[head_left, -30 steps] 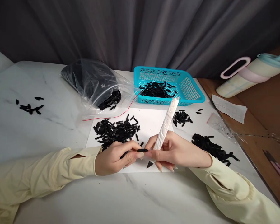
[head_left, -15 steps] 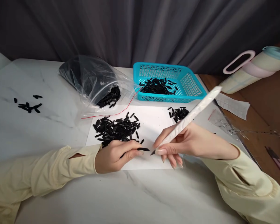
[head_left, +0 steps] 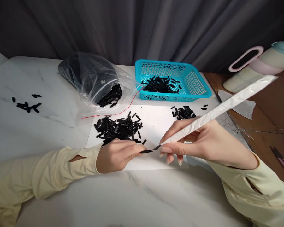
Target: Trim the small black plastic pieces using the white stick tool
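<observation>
Black piece [head_left: 146,151] pinched in left hand [head_left: 117,155] fingers, half hidden; right hand [head_left: 203,142] grips wrapped knife [head_left: 217,111].

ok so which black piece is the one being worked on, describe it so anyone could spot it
Start at the white sheet in the middle of the marble table. At its near edge the left hand pinches one small black piece, with the tip of the white-wrapped blade in the right hand at its end. It alone is held; the others lie in piles.

Black pieces [head_left: 119,127]; turquoise basket [head_left: 196,94]; white-wrapped knife [head_left: 217,110]; white paper [head_left: 156,121]; grey-veined marble table [head_left: 26,132]; sleeves probably cream.
</observation>
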`<state>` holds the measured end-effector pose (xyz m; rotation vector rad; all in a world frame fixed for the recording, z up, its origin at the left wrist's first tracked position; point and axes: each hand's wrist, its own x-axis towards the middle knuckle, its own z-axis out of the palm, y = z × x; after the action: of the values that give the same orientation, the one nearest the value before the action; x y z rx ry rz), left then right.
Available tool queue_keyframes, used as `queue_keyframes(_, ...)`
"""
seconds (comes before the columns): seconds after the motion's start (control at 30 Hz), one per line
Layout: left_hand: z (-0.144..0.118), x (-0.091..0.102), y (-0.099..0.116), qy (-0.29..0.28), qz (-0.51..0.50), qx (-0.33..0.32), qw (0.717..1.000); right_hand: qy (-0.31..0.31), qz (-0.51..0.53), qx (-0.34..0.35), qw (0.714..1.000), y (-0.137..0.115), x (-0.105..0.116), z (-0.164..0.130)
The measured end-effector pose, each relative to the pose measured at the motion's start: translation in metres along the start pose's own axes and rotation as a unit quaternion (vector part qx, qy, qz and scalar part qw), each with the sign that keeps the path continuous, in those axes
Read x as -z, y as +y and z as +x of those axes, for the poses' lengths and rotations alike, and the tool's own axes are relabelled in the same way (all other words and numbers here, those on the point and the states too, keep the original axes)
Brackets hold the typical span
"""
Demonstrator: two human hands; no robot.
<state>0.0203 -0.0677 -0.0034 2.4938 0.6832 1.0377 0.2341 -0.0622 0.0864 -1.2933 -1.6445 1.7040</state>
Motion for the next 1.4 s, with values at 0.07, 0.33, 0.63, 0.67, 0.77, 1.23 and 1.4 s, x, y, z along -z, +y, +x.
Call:
queue_keyframes(0.07,0.0,0.0,0.0,-0.005,0.002,-0.005,1.0,-0.006,-0.01,0.008,1.0,-0.001,0.0,0.0)
queue_keyframes(0.33,-0.001,0.002,0.0,-0.006,-0.023,0.01,1.0,0.022,-0.088,0.016,0.996,-0.002,0.002,0.002)
queue_keyframes(0.63,0.002,0.003,-0.001,-0.002,-0.032,-0.022,0.999,-0.006,-0.005,-0.008,1.0,0.006,-0.002,0.004)
queue_keyframes(0.67,0.003,0.004,-0.001,0.0,-0.03,-0.025,0.999,-0.008,-0.005,-0.006,1.0,0.006,-0.002,0.003)
queue_keyframes(0.77,0.004,0.004,0.0,0.006,-0.021,-0.026,0.999,-0.01,-0.003,0.0,1.0,0.007,-0.002,0.003)
queue_keyframes(1.23,0.004,0.004,-0.002,0.017,-0.035,-0.057,0.998,-0.024,-0.026,-0.01,0.999,0.0,-0.007,0.001)
queue_keyframes(1.4,0.005,0.003,-0.002,0.015,-0.037,-0.069,0.997,-0.034,-0.018,-0.008,0.999,-0.002,-0.006,0.001)
